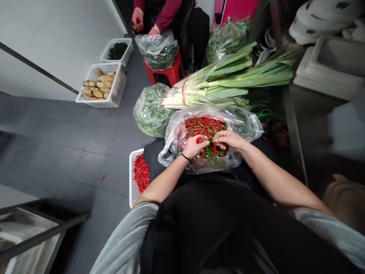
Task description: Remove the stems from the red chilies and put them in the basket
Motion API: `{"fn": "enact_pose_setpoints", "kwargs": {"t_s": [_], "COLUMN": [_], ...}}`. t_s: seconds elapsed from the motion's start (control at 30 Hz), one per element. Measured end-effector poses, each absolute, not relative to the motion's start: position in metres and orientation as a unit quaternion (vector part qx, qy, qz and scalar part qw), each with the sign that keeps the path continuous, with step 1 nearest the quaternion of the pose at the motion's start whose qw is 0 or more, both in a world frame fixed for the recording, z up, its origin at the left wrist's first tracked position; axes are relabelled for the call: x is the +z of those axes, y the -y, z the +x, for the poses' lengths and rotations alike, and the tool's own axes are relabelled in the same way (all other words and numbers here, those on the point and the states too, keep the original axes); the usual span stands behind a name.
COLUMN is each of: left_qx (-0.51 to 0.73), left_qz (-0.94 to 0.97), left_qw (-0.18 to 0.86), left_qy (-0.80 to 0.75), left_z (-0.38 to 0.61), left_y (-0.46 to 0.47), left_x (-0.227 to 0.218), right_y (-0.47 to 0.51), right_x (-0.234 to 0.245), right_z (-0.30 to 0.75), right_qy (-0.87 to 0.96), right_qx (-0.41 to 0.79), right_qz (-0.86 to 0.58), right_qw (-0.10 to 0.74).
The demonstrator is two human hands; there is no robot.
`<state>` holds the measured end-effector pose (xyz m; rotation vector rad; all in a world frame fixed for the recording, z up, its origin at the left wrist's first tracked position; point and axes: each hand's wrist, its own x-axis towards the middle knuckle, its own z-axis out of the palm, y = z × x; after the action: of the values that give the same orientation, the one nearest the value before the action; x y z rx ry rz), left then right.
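On my lap lies an opened clear plastic bag (248, 123) full of red chili peppers (203, 125) with green stems. My left hand (194, 146) is closed around some red chilies over the left part of the pile. Just to its right, my right hand (228, 139) pinches a single red chili (215, 147), which points downward. The fingertips of both hands are close together above the green stems. Beside my left leg a white basket (131, 179) holds many red chilies without visible stems (140, 173).
Bundled leeks (211, 85) and a bag of greens (152, 110) lie ahead. A co-worker's hands (138, 19) are above a bagged red stool (173, 70). Baskets of tubers (116, 91) and dark greens (125, 57) stand left. One chili (102, 177) lies on the floor. Metal shelving borders the right.
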<state>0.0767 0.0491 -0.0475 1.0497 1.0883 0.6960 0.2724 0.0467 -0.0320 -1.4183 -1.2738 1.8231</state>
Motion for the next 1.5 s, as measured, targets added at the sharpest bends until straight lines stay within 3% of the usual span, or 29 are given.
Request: {"fn": "enact_pose_setpoints", "kwargs": {"t_s": [0.2,0.33,0.43,0.53,0.67,0.83,0.97,1.07,1.17,1.27,1.37,1.43,1.5], "left_qx": [0.390,0.288,0.233,0.187,0.202,0.282,0.237,0.173,0.116,0.157,0.217,0.230,0.240], "left_qz": [0.594,0.665,0.688,0.761,0.719,0.579,0.626,0.717,0.750,0.607,0.417,0.363,0.344], "left_qw": [0.518,0.576,0.584,0.498,0.448,0.618,0.631,0.583,0.577,0.690,0.786,0.806,0.806], "left_qy": [-0.477,-0.380,-0.363,-0.372,-0.491,-0.450,-0.393,-0.339,-0.303,-0.363,-0.402,-0.407,-0.417], "left_z": [0.065,0.058,0.059,0.063,0.065,0.067,0.067,0.060,0.051,0.044,0.042,0.042,0.041], "left_y": [-0.049,-0.048,-0.041,-0.034,-0.033,-0.036,-0.032,-0.031,-0.033,-0.036,-0.041,-0.044,-0.046], "left_x": [-0.032,-0.028,-0.031,-0.031,-0.030,-0.032,-0.034,-0.033,-0.031,-0.031,-0.029,-0.028,-0.027], "right_y": [-0.043,-0.038,-0.033,-0.027,-0.022,-0.025,-0.016,-0.004,-0.006,-0.034,-0.076,-0.100,-0.114], "right_x": [-0.020,-0.015,-0.014,-0.012,-0.009,-0.008,-0.012,-0.015,-0.012,-0.005,-0.003,-0.006,-0.013], "right_z": [0.266,0.266,0.264,0.257,0.250,0.242,0.235,0.248,0.273,0.286,0.270,0.251,0.237], "right_qy": [0.492,0.507,0.560,0.642,0.690,0.518,0.503,0.488,0.509,0.662,0.722,0.719,0.728], "right_qx": [0.674,0.683,0.661,0.574,0.366,0.575,0.575,0.666,0.739,0.560,0.235,0.151,0.143], "right_qz": [-0.506,-0.473,-0.468,-0.486,-0.580,-0.556,-0.528,-0.463,-0.403,-0.498,-0.650,-0.679,-0.670], "right_qw": [0.221,0.227,0.176,0.150,0.230,0.303,0.371,0.322,0.182,0.019,0.033,0.013,-0.040]}}
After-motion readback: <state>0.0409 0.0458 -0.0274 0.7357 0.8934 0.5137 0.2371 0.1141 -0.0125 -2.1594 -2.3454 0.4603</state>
